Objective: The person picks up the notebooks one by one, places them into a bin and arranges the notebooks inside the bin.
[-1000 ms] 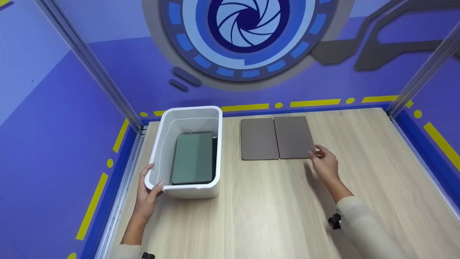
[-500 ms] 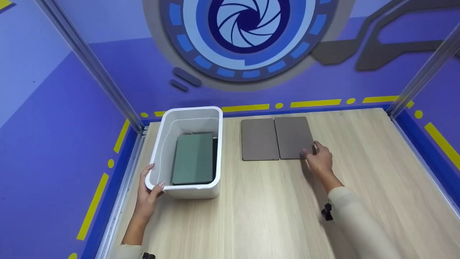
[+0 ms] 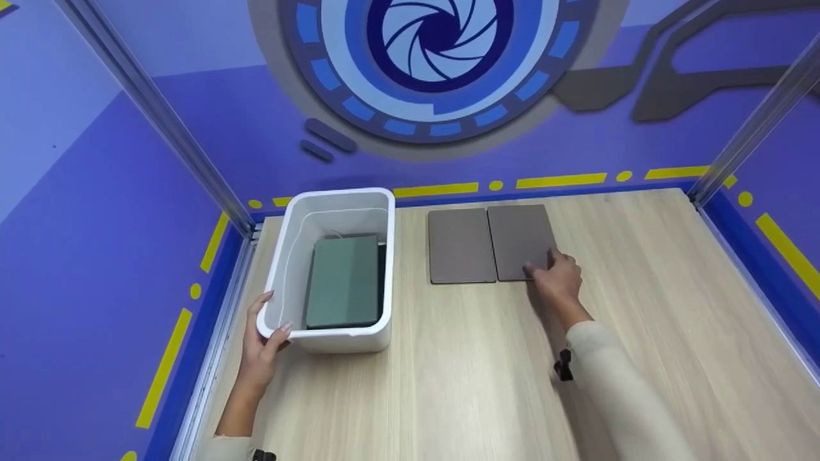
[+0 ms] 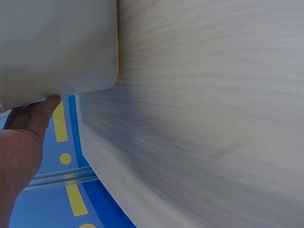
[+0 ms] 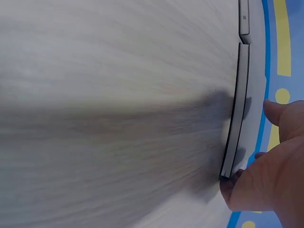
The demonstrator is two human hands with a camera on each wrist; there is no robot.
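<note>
In the head view, my left hand [image 3: 259, 355] grips the near left corner of a white plastic bin [image 3: 359, 344], thumb over the rim, fingers on the outer side. A green-covered book [image 3: 344, 282] lies inside the bin, with a darker thing partly hidden under it. Two brown-covered notebooks [image 3: 461, 246] lie flat side by side on the table. My right hand [image 3: 559, 276] is at the near right corner of the right notebook [image 3: 522, 240]. In the right wrist view, its fingers touch that notebook's side edge [image 5: 236, 114] while the thumb hovers over the cover, its shadow falling there.
The wood-grain table [image 3: 442, 384] is enclosed by blue-purple printed panels [image 3: 211, 128] with metal corner posts [image 3: 756, 115]. The bin stands near the left and back panels. The notebooks lie close to the back panel.
My right hand has moved left and slightly up along the right notebook's near right corner, its thumb now further over the cover. The left hand, bin and notebooks stay in place.
</note>
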